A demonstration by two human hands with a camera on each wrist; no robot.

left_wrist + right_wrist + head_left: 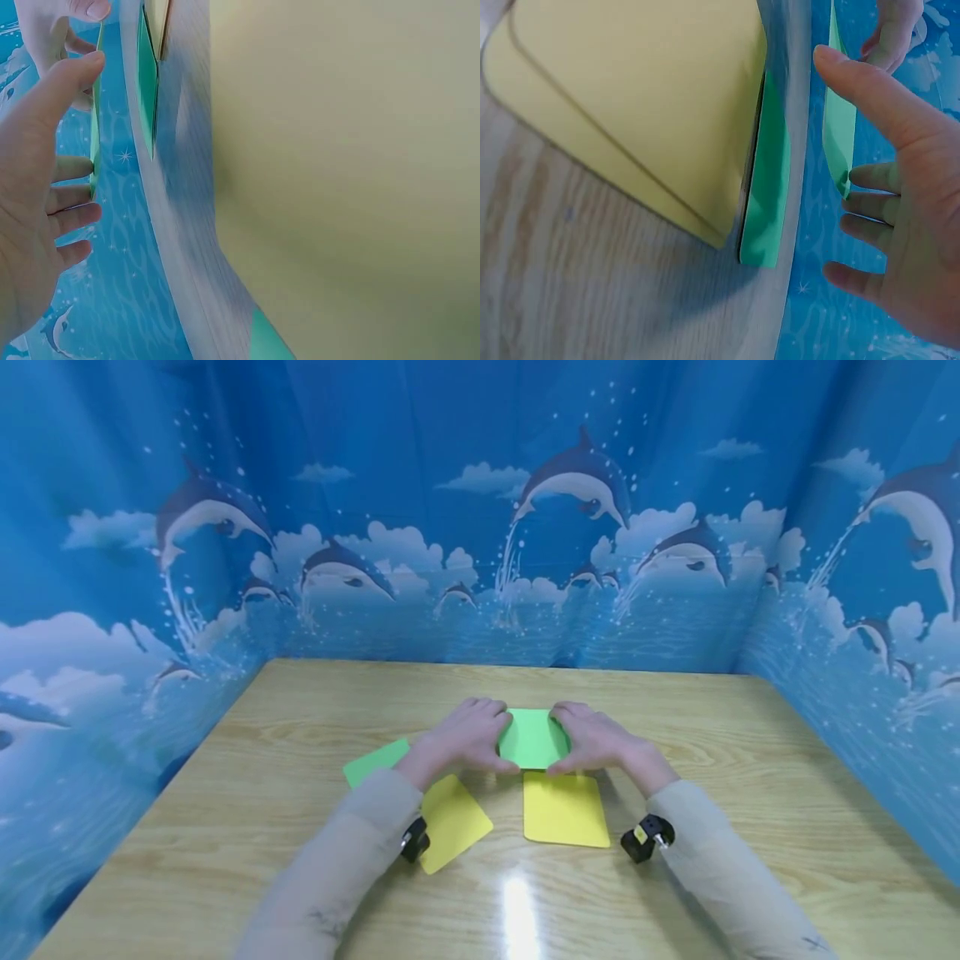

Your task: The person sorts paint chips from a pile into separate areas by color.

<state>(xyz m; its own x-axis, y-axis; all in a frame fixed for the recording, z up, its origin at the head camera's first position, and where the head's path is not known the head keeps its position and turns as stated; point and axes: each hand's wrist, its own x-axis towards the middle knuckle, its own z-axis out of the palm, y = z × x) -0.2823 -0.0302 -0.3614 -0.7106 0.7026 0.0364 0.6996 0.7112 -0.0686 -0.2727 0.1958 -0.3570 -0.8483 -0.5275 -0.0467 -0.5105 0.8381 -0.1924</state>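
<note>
Between my two hands a green card (533, 739) is held up over the table, beyond the yellow cards. My left hand (476, 737) grips its left edge, thumb on the near side and fingertips on the far side. On the opposite edge my right hand (596, 739) holds it the same way. Seen from the right wrist, the held green card (840, 124) bends slightly and stands apart from the table. A second green card (769, 187) lies on the table just past a stack of yellow cards (637, 97), whose edges are offset.
Beneath my left forearm lie a tilted yellow card (453, 820) and a green card (377, 762), partly covered by the arm. The right-hand yellow card (564, 808) is nearer me than the hands. A blue dolphin curtain (450, 527) surrounds the wooden table (300, 760).
</note>
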